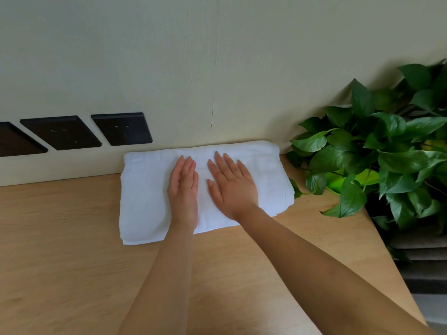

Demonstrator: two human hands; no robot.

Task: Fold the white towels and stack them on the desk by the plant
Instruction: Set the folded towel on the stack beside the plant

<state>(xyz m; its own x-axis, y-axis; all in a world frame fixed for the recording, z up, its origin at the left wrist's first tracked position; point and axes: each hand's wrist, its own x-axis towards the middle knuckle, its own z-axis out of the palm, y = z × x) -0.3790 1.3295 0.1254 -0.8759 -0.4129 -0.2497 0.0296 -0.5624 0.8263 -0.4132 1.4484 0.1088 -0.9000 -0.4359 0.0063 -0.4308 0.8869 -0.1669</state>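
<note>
**White towel (150,189) folded beside the plant (362,153)**

The plant is sitting in its green pot (336,183) at the corner of the desk (72,238). The white towel is lying against the wall (layered edges at its right end). Your left hand (183,189) and right hand (232,187) are resting on it, fingers straight.

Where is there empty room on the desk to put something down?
Bare desk lies left of the towel under the sockets, and along the front beside the arms. Crowded: the right, where plant leaves reach the towel; left hand and right hand cover its top.
</note>
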